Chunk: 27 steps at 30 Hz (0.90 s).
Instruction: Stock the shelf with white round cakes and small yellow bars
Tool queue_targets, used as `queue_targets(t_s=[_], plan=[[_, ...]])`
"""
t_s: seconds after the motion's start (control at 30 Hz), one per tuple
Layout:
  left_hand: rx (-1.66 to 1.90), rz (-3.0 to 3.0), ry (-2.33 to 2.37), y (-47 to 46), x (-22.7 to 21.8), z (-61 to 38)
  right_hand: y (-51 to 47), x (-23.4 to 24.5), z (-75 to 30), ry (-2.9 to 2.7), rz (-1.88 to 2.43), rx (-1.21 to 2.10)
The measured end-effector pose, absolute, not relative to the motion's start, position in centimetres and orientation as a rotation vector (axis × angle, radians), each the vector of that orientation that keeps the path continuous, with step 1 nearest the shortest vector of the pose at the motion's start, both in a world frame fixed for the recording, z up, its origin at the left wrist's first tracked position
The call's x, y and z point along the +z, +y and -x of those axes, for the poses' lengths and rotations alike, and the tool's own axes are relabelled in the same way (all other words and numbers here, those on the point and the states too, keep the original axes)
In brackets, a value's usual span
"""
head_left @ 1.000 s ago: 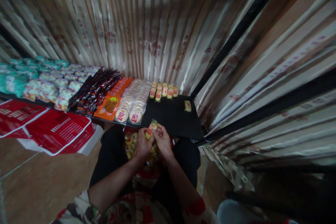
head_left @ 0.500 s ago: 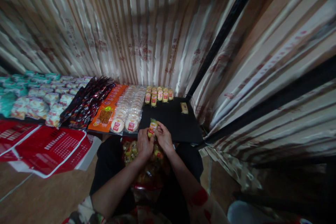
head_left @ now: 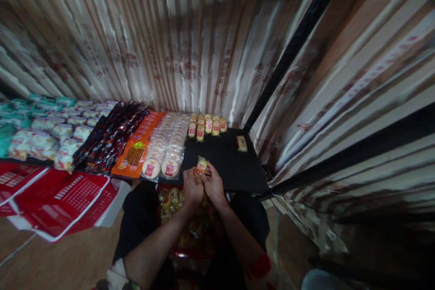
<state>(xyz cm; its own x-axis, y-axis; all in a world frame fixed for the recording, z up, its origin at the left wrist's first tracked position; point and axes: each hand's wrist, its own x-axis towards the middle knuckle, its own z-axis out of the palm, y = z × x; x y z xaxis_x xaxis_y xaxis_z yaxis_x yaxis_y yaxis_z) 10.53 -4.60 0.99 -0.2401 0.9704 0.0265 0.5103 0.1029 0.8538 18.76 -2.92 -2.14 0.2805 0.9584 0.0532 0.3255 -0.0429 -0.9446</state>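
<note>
Between my two hands, over the near edge of the black shelf (head_left: 224,158), is a small yellow wrapped snack (head_left: 201,166) with a red label. My left hand (head_left: 193,186) grips its left side, and the fingers of my right hand (head_left: 213,183) pinch it from the right. Below my forearms, between my knees, sits a red container (head_left: 193,253) with several similar yellow packets (head_left: 173,199) inside, partly hidden by my arms. At the back of the shelf stand short rows of the same wrapped snacks (head_left: 208,125).
One pale packet (head_left: 241,143) lies alone on the shelf's right. Left of the rows are clear-wrapped round crackers (head_left: 171,166), an orange bag (head_left: 136,152), dark shiny packets (head_left: 108,136) and white packets (head_left: 42,143). Black poles (head_left: 295,50) and a striped curtain (head_left: 190,31) bound the shelf.
The snack in my hands has tilted slightly, and my right fingers have shifted lower on it. The whole view has moved a little; the rows on the shelf look the same.
</note>
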Motion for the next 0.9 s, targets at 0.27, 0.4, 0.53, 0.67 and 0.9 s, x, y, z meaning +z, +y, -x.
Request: queue_targets(t_s=[0.27, 0.4, 0.53, 0.67, 0.9], plan=[[1.191, -1.282, 1.769, -3.1, 0.6, -11.3, -0.6, -2.4, -18.2, -1.198, 1.553, 0.788], [1.258, -1.315, 1.684, -1.8, 0.1, -11.7, 1.6, -2.3, -17.9, -1.222, 1.507, 0.805], [1.301, -1.302, 1.727, -0.2, -0.8, -12.0, 3.2, -2.4, -17.6, -1.237, 1.459, 0.816], [1.268, -1.300, 1.759, 1.3, -1.4, -12.2, 4.6, -2.2, -17.5, -1.268, 1.501, 0.732], [1.273, -1.256, 1.715, 3.0, -1.2, -12.3, 7.0, -2.0, -17.4, -1.389, 1.563, 0.634]])
